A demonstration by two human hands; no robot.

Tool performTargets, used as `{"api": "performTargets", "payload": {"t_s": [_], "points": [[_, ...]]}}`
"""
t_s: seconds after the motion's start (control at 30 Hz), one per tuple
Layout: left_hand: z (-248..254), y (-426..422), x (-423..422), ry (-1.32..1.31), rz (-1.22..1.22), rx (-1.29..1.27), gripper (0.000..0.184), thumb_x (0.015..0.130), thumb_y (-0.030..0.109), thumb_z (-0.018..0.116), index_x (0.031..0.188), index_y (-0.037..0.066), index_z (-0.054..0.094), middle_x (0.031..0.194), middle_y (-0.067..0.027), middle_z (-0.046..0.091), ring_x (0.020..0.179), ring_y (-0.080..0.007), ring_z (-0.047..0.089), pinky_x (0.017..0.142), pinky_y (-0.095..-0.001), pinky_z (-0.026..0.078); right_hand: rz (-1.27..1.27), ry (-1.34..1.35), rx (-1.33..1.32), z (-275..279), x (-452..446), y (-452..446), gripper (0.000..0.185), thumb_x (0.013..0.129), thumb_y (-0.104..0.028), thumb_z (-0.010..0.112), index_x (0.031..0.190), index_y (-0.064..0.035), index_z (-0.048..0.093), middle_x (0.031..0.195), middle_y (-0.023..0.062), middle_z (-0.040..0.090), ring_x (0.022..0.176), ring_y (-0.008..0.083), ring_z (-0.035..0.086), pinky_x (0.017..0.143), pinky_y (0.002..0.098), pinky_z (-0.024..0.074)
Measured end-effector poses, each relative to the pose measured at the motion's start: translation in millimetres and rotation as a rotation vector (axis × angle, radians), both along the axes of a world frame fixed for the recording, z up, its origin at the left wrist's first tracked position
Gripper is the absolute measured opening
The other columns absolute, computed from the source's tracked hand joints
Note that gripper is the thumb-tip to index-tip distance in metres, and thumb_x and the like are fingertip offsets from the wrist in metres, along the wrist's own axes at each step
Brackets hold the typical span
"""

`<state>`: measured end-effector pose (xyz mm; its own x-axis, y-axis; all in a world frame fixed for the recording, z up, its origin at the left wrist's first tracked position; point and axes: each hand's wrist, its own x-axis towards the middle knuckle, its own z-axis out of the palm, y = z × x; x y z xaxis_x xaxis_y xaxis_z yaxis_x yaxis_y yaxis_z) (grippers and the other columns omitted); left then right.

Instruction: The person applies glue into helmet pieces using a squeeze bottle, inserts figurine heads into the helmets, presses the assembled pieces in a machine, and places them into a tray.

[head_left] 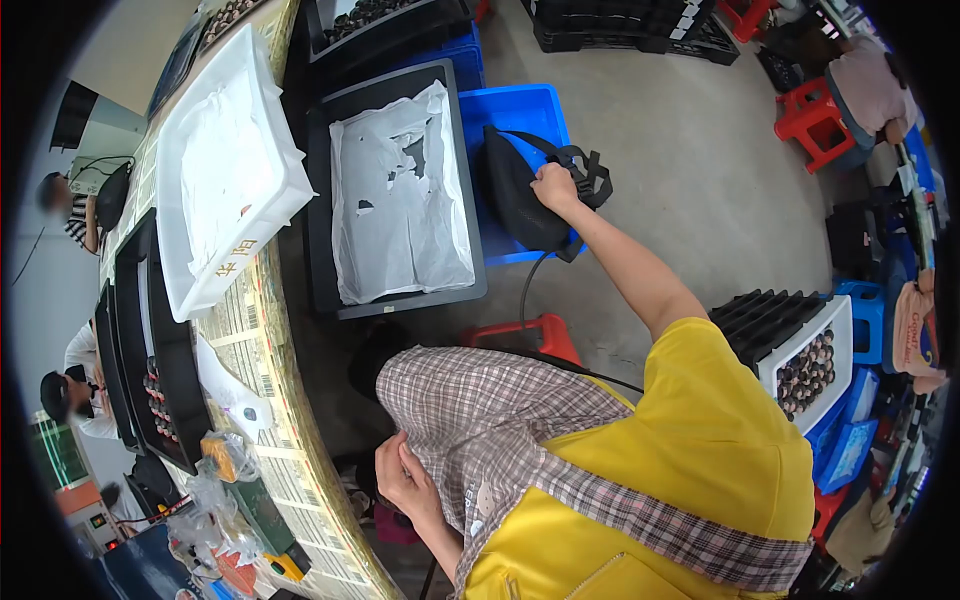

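My right hand (555, 188) is closed on a black bag (520, 195) with straps, at the upper edge of the bag. The bag lies over a blue crate (515, 105), and a thin dark cord hangs from its lower end. My left hand (405, 478) is beside the plaid apron (470, 400), low on the left, its fingers curled together with nothing visible in them. Left of the bag stands a black tray (465, 200) lined with torn white paper (400, 230).
A white tray (270, 130) with paper sits on the covered table (290, 440), near black trays (175, 350). A red stool (560, 340) stands below the blue crate. At right are a white crate of small parts (835, 345) and a seated person (870, 90). Other people are across the table.
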<state>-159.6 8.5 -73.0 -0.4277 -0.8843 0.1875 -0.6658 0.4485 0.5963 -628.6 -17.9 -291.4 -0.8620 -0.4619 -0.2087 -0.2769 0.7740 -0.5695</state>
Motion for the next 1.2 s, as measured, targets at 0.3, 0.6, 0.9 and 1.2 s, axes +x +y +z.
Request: {"api": "performTargets", "payload": {"t_s": [0.3, 0.6, 0.9, 1.2], "points": [[-1, -3, -4, -0.013, -0.026, 0.047, 0.013, 0.088, 0.0, 0.052, 0.094, -0.005, 0.063, 0.087, -0.0179, 0.063, 0.079, -0.0335, 0.061, 0.07, -0.0391, 0.049, 0.076, 0.29, -0.363, 80, -3, 5, 0.012, 0.077, -0.008, 0.066, 0.083, 0.0021, 0.064, 0.086, 0.0191, 0.065, 0.083, 0.0362, 0.063, 0.073, 0.0442, 0.0492], [-6, 0, -9, -0.053, -0.041, 0.093, 0.013, 0.088, 0.0, 0.053, 0.095, -0.004, 0.063, 0.088, -0.0173, 0.062, 0.079, -0.0333, 0.061, 0.07, -0.0395, 0.048, 0.379, 0.766, -0.258, 77, 23, 10, 0.006, 0.07, 0.0, 0.057, 0.076, -0.002, 0.057, 0.083, 0.0131, 0.056, 0.08, 0.0293, 0.06, 0.066, 0.0385, 0.0525], [-8, -1, -10, -0.087, -0.051, 0.12, 0.014, 0.089, 0.001, 0.053, 0.096, -0.004, 0.063, 0.089, -0.0174, 0.062, 0.081, -0.0335, 0.061, 0.072, -0.0402, 0.048, 0.787, 0.384, -0.094, 42, 69, 24, 0.015, 0.084, -0.013, 0.06, 0.086, -0.0001, 0.067, 0.092, 0.0134, 0.061, 0.088, 0.03, 0.06, 0.079, 0.0408, 0.0511], [-12, -1, -8, -0.105, -0.06, 0.16, 0.014, 0.088, 0.001, 0.053, 0.097, -0.004, 0.063, 0.09, -0.0177, 0.062, 0.082, -0.0341, 0.06, 0.073, -0.0402, 0.048, 0.32, 0.361, -0.216, 72, 14, 51, 0.018, 0.086, -0.006, 0.054, 0.098, 0.0015, 0.065, 0.102, 0.0179, 0.062, 0.093, 0.037, 0.06, 0.081, 0.0443, 0.0496]]}}
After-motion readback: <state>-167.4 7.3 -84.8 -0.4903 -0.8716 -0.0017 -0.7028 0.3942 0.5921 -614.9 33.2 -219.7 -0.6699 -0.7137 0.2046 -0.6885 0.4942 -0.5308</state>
